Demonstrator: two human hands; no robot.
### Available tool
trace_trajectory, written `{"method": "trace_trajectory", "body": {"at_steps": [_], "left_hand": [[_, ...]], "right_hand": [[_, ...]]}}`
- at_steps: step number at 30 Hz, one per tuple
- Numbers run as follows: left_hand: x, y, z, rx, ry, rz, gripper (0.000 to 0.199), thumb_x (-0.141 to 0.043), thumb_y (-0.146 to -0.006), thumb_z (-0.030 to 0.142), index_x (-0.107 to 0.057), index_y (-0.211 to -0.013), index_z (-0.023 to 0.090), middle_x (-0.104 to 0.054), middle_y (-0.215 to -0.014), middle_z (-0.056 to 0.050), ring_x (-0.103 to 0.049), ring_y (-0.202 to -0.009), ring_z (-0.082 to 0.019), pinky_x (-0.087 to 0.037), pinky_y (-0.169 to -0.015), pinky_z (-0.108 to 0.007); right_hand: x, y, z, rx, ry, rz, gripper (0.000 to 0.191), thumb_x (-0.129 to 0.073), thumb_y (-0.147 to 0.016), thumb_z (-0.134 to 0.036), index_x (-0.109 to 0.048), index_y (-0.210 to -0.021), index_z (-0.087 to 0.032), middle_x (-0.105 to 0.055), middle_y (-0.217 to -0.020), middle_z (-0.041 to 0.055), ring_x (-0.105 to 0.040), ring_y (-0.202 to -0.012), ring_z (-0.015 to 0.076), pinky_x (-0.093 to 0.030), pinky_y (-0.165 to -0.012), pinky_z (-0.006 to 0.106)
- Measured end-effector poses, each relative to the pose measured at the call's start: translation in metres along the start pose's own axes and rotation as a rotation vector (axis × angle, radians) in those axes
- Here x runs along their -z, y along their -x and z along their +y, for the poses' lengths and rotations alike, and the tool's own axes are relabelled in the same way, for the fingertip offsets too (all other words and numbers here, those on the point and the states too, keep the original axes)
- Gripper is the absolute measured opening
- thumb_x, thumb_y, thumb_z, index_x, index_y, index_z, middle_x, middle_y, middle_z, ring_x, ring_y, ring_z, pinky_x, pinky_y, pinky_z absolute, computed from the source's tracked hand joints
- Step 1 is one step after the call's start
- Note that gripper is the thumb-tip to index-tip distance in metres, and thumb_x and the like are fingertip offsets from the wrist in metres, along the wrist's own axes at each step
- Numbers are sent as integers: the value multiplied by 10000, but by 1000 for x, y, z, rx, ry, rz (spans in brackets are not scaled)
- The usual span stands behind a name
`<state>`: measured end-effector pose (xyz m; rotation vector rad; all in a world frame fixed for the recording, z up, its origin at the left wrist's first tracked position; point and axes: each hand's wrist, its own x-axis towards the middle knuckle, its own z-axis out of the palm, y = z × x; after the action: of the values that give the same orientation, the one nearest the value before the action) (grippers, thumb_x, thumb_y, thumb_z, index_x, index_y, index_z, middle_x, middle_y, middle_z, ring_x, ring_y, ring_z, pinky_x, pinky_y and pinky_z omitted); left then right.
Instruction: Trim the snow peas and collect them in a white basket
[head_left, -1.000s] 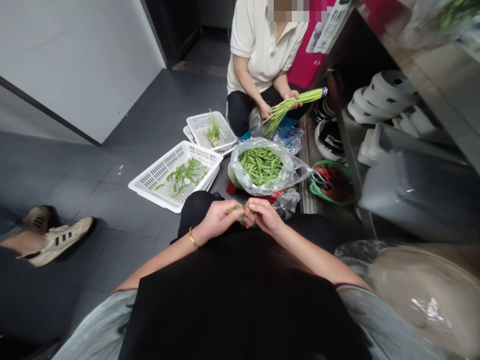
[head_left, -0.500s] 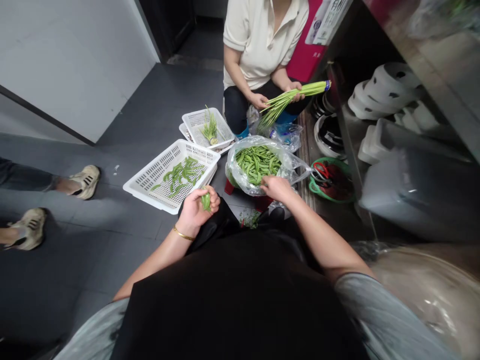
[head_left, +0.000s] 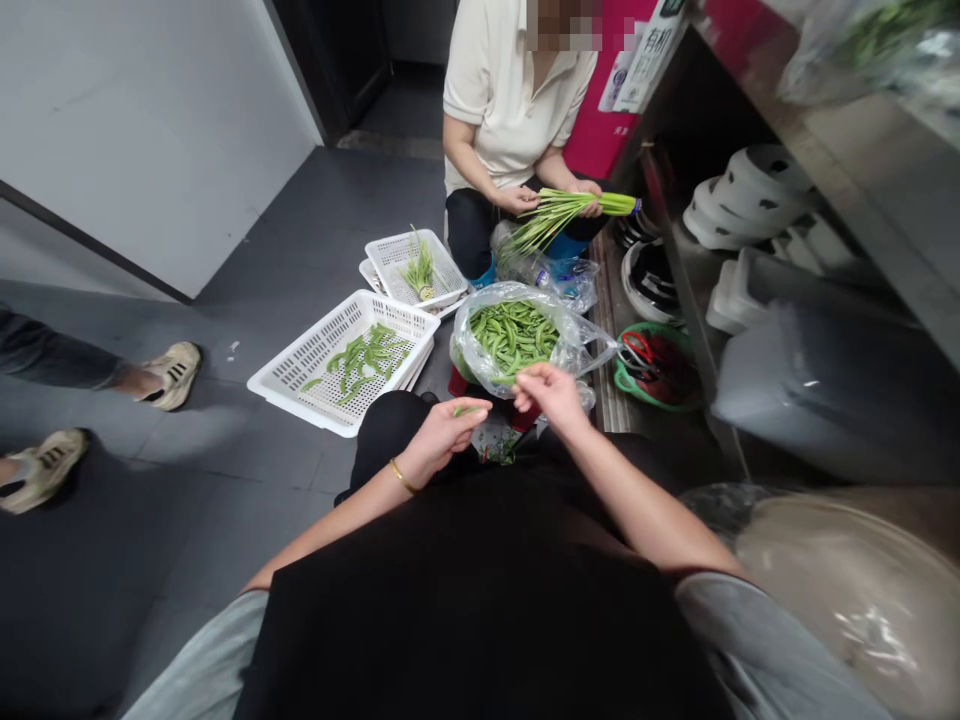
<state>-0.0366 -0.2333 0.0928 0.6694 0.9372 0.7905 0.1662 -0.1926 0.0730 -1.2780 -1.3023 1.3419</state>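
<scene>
My left hand (head_left: 444, 432), with a gold bangle at the wrist, is closed on a green pea pod (head_left: 466, 408) over my lap. Just right of it, my right hand (head_left: 547, 392) pinches something too small to make out, at the near edge of a clear plastic bag (head_left: 469, 355). That bag holds a heap of green pods (head_left: 517, 332). To the left, a white perforated basket (head_left: 281, 385) carries a loose layer of pods (head_left: 364, 362). The two hands are close but apart.
Opposite me a person (head_left: 499, 110) holds long green stalks (head_left: 555, 215). A smaller white basket (head_left: 382, 255) holds a green bunch. At right are a green basket (head_left: 626, 385) and shelves with white containers (head_left: 757, 195). Another person's shoes (head_left: 176, 375) stand at left.
My left hand has moved right and turned, toward the bag. My right hand has lifted back from the pods toward me. The other person's stalks sit slightly lower in view.
</scene>
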Motion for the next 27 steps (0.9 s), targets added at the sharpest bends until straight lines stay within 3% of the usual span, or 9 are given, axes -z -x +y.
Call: {"method": "trace_trajectory", "body": {"at_steps": [2, 4, 9, 12, 16, 18, 22, 24, 27], "left_hand": [[-8, -4, -5, -82, 16, 67, 392, -769, -667, 343, -640, -949, 103, -473, -588, 54, -236, -375, 16, -126, -364, -161], [-10, -6, -7, -138, 34, 119, 350, -762, -669, 372, -629, -847, 101, -517, -621, 31, -257, -377, 17, -138, -365, -161], [1, 3, -11, -54, -14, 68, 366, -772, -649, 395, -588, -762, 98, -503, -601, 30, -240, -376, 18, -114, -359, -159], [5, 11, -11, 6, -70, -12, 364, -750, -680, 418, -562, -740, 111, -368, -501, 83, -203, -365, 9, -89, -359, -163], [10, 20, -4, 60, -135, -166, 380, -694, -728, 472, -558, -719, 118, -325, -457, 90, -189, -355, 0, -88, -362, -167], [14, 22, 0, 107, -138, -275, 392, -693, -721, 487, -566, -703, 116, -299, -442, 94, -195, -355, -6, -107, -364, -167], [20, 23, 7, 177, -114, -399, 381, -713, -698, 475, -593, -689, 113, -260, -429, 98, -198, -360, -14, -121, -362, -164], [21, 23, 8, 203, -95, -412, 360, -720, -696, 452, -597, -683, 113, -264, -428, 95, -192, -356, -12, -117, -356, -161], [20, 20, 8, 246, -61, -437, 357, -720, -698, 442, -584, -657, 114, -270, -421, 93, -185, -346, -9, -115, -344, -152]], "right_hand": [[-17, 24, -3, 44, 17, -85, 365, -542, -839, -527, -585, -863, -165, -640, -642, 15, -587, -499, 129, -486, -497, 250], [-27, 38, -8, 194, 253, -139, 333, -449, -916, -451, -613, -883, -163, -633, -634, 22, -591, -544, 131, -484, -561, 254], [-23, 44, -29, 615, 853, -443, 310, -369, -959, -288, -618, -845, -143, -631, -759, 71, -565, -661, 144, -400, -607, 243], [-23, 43, -39, 592, 795, -638, 328, -389, -956, -287, -598, -742, -151, -587, -685, 28, -524, -611, 117, -371, -588, 223], [-26, 45, -43, 329, 462, -834, 343, -423, -944, -356, -595, -726, -155, -555, -623, -16, -518, -545, 87, -389, -549, 192], [-19, 45, -42, 160, 308, -774, 341, -464, -918, -415, -605, -751, -154, -556, -603, -22, -508, -486, 78, -383, -483, 181], [11, 41, -42, 56, 215, -404, 372, -525, -866, -498, -618, -760, -154, -555, -563, -17, -486, -432, 83, -375, -431, 191], [22, 40, -43, 108, 298, -291, 364, -499, -885, -493, -632, -818, -160, -573, -599, -5, -514, -465, 99, -413, -466, 210], [16, 45, -48, 356, 601, -218, 338, -486, -911, -430, -594, -1098, -169, -635, -871, 64, -599, -674, 151, -491, -627, 272]]}}
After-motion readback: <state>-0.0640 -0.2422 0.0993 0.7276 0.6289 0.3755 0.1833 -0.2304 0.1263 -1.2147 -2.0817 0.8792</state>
